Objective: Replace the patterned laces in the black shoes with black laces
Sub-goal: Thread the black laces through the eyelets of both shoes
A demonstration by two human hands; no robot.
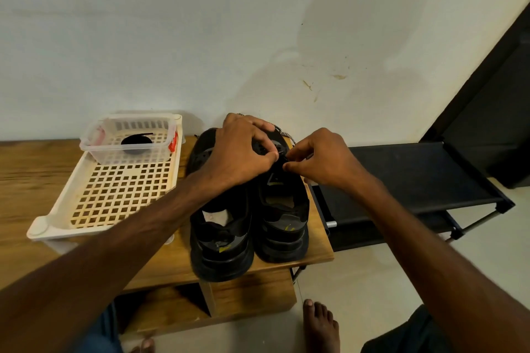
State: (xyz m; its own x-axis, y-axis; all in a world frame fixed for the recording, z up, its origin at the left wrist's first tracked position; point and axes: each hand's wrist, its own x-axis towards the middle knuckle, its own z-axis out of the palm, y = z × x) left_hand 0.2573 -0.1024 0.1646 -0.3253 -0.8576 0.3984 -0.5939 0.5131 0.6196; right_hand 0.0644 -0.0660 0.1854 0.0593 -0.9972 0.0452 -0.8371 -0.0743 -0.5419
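Two-handed, pinches speckled black-and-white lace (286,132) at 12 o'clock of black sneaker (282,209) with left hand (239,152) and right hand (322,159), likely unthreading.

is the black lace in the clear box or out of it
In. The coiled black lace shows through the wall of the clear plastic box, lying inside it at the far end of the cream perforated plastic tray.

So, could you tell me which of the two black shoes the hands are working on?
The shoe nearer the black rack: left hand and right hand pinch its patterned lace. The other shoe stands beside the white basket.
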